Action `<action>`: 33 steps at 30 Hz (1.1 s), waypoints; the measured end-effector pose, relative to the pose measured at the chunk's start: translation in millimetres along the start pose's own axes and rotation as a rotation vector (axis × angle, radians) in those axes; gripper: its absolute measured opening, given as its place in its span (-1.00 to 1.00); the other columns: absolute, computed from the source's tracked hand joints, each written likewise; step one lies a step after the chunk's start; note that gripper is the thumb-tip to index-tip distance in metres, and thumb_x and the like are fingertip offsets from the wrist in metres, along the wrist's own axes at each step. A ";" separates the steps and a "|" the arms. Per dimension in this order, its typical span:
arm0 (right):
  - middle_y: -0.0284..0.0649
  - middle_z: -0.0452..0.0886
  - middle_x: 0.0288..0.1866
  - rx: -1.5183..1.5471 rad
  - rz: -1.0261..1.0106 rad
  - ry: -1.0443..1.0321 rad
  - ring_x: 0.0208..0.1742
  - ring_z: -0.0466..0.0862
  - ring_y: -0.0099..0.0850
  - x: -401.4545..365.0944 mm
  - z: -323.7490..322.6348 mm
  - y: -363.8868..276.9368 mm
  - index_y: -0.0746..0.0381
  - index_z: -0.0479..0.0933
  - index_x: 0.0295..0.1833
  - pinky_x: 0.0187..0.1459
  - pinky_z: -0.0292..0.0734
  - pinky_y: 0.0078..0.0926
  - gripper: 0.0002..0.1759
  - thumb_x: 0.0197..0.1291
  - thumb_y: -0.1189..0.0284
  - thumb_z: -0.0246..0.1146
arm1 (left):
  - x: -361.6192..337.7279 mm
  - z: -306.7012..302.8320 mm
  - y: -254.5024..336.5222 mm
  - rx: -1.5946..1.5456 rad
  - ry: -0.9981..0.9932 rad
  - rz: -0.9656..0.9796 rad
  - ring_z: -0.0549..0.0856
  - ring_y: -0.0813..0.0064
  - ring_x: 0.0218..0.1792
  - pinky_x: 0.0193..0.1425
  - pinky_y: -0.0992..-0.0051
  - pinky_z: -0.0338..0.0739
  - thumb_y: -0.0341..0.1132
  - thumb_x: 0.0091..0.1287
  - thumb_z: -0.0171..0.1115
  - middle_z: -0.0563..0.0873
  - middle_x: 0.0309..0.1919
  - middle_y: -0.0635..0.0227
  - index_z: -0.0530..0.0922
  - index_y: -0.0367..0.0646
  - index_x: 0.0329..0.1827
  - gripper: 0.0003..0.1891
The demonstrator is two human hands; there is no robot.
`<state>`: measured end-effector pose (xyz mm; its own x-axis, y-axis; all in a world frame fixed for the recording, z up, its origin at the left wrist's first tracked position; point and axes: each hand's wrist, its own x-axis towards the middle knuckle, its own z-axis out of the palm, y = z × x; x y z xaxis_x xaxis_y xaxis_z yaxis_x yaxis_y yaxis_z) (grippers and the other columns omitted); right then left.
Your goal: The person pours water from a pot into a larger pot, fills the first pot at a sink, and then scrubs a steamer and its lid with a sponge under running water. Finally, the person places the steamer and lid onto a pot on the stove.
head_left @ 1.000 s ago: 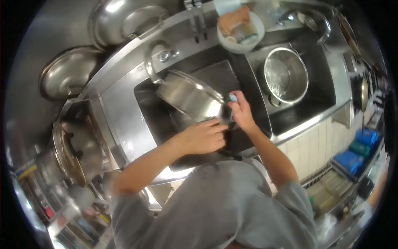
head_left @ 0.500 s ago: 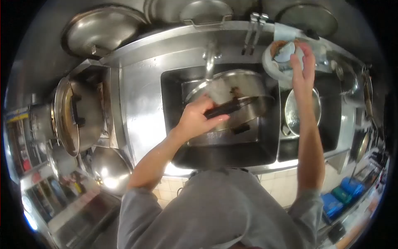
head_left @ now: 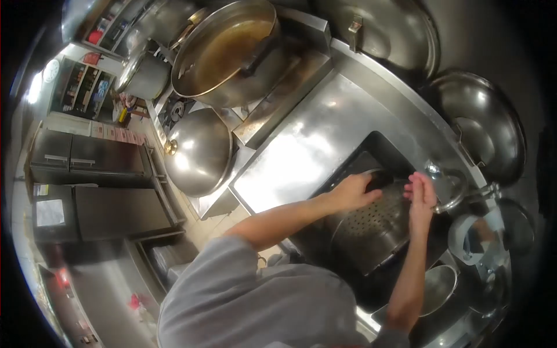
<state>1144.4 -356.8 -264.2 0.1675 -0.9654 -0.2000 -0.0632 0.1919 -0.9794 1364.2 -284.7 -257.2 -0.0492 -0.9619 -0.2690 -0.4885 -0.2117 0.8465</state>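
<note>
A perforated metal pot (head_left: 371,223) is tilted in the dark sink basin (head_left: 362,156), its holes facing me. My left hand (head_left: 353,192) is closed round the black handle (head_left: 381,181) at the pot's upper edge. By the far side of the pot, close to the tap (head_left: 455,200), my right hand (head_left: 420,197) is raised with its fingers loosely bent. Nothing shows in it, though blur softens the fingertips. Right of that hand, a clear tub (head_left: 460,246) holds something pale. The bottom of the pot's interior is hidden.
A large pot of brown liquid (head_left: 232,49) stands beyond the steel drainboard (head_left: 296,145). Near it sits a domed lid (head_left: 200,151). More lids (head_left: 478,124) lean along the back wall. A metal pan (head_left: 438,290) lies in the right basin.
My view has swung left. The right hand has left the tub and come over to the pot. My left hand keeps the handle; the pot has tilted so its perforated surface shows.
</note>
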 end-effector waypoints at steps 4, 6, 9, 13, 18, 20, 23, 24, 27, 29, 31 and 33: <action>-0.30 0.70 -0.10 0.162 0.055 0.116 -0.38 0.55 -0.64 19.7 13.0 10.6 0.24 0.61 0.21 -0.43 0.40 -0.68 -0.67 0.54 0.26 0.22 | 30.5 10.8 -16.7 0.191 0.042 -0.071 0.72 -0.23 -0.01 0.14 0.00 0.60 0.02 0.36 0.30 0.72 -0.06 -0.27 0.46 -0.32 0.31 -0.36; -0.40 0.61 -0.27 0.253 0.135 0.141 -0.49 0.44 -0.68 11.5 25.0 -12.6 0.17 0.65 0.17 -0.47 0.35 -0.69 -0.67 0.53 0.19 0.22 | 40.0 8.4 10.2 0.219 -0.018 -0.152 0.69 -0.21 0.12 0.21 0.02 0.59 0.06 0.40 0.25 0.70 0.05 -0.28 0.40 -0.31 0.36 -0.33; -0.48 0.46 -0.44 0.209 0.161 0.112 -0.52 0.37 -0.71 -3.2 24.2 -34.9 0.21 0.67 0.08 -0.53 0.23 -0.69 -0.70 0.49 0.21 0.27 | 53.7 25.1 28.2 0.295 -0.076 -0.068 0.73 -0.26 -0.03 0.11 0.00 0.62 0.04 0.45 0.20 0.74 -0.13 -0.28 0.46 -0.38 0.18 -0.42; -0.46 0.45 -0.50 0.174 0.216 0.169 -0.53 0.39 -0.69 -26.0 12.5 -30.7 0.23 0.65 0.04 -0.51 0.27 -0.71 -0.70 0.46 0.22 0.25 | 61.0 46.0 50.5 0.393 -0.153 0.000 0.75 -0.23 -0.10 0.03 -0.01 0.64 0.06 0.44 0.22 0.75 -0.24 -0.22 0.50 -0.35 0.05 -0.47; -0.44 0.43 -0.49 0.253 0.177 0.346 -0.54 0.40 -0.66 -77.2 -35.4 27.0 0.27 0.63 0.05 -0.52 0.30 -0.66 -0.73 0.50 0.28 0.23 | 69.2 77.6 82.4 0.527 -0.256 0.163 0.75 -0.14 -0.03 0.08 0.04 0.65 0.07 0.35 0.31 0.75 -0.12 -0.13 0.51 -0.33 0.00 -0.46; -0.43 0.44 -0.48 0.297 0.205 0.435 -0.54 0.42 -0.65 -112.1 -54.3 49.7 0.27 0.62 0.05 -0.53 0.32 -0.65 -0.75 0.51 0.31 0.22 | 79.5 84.8 88.1 0.554 -0.299 0.147 0.74 -0.08 0.03 0.15 0.06 0.63 0.04 0.32 0.34 0.75 -0.06 -0.08 0.54 -0.28 0.06 -0.47; -0.41 0.47 -0.45 0.335 0.173 0.553 -0.53 0.47 -0.61 -168.3 -71.0 80.1 0.26 0.59 0.05 -0.53 0.36 -0.61 -0.77 0.52 0.32 0.22 | 103.0 94.3 96.2 0.569 -0.430 0.198 0.73 -0.06 0.08 0.23 0.09 0.60 -0.03 0.30 0.33 0.75 -0.01 0.00 0.57 -0.10 0.23 -0.50; -0.39 0.48 -0.42 0.370 0.188 0.547 -0.49 0.52 -0.57 -185.8 -73.8 89.6 0.25 0.57 0.08 -0.50 0.40 -0.59 -0.77 0.52 0.32 0.20 | 99.4 91.0 106.4 0.572 -0.428 0.205 0.73 -0.06 0.08 0.23 0.09 0.60 -0.03 0.30 0.33 0.75 -0.01 0.00 0.57 -0.10 0.23 -0.50; -0.35 0.52 -0.34 0.407 0.258 0.569 -0.40 0.60 -0.49 -230.0 -65.7 107.2 0.23 0.54 0.11 -0.43 0.49 -0.54 -0.78 0.53 0.33 0.17 | 82.8 87.8 123.1 0.423 -0.400 0.110 0.73 -0.05 0.10 0.25 0.12 0.60 -0.06 0.29 0.33 0.74 0.05 0.00 0.61 -0.11 0.17 -0.54; -0.33 0.54 -0.30 0.408 0.312 0.610 -0.34 0.63 -0.46 -245.4 -62.3 115.7 0.22 0.52 0.13 -0.39 0.54 -0.51 -0.78 0.53 0.34 0.15 | 75.0 105.0 111.4 0.636 -0.429 0.341 0.72 -0.05 0.12 0.26 0.16 0.59 -0.04 0.29 0.33 0.74 0.07 -0.04 0.63 -0.14 0.17 -0.52; -0.29 0.56 -0.22 0.427 0.370 0.574 -0.22 0.68 -0.40 -263.1 -56.7 121.6 0.22 0.51 0.13 -0.26 0.63 -0.44 -0.79 0.48 0.41 0.15 | 94.2 107.4 90.7 0.622 -0.461 0.278 0.72 -0.05 0.13 0.26 0.15 0.60 -0.02 0.28 0.34 0.74 0.06 -0.06 0.62 -0.15 0.19 -0.48; -0.24 0.58 -0.14 0.445 0.397 0.534 -0.10 0.71 -0.34 -268.4 -55.9 107.7 0.23 0.50 0.13 -0.15 0.69 -0.37 -0.76 0.39 0.48 0.19 | 98.4 77.1 110.1 0.525 -0.610 0.062 0.71 -0.05 0.14 0.25 0.10 0.61 0.07 0.24 0.38 0.75 0.05 -0.10 0.56 -0.20 0.31 -0.33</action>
<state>1037.6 -87.0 -314.4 -0.2864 -0.7426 -0.6054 0.3978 0.4826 -0.7803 1238.4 -389.3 -225.9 -0.4824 -0.6728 -0.5608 -0.8076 0.0937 0.5823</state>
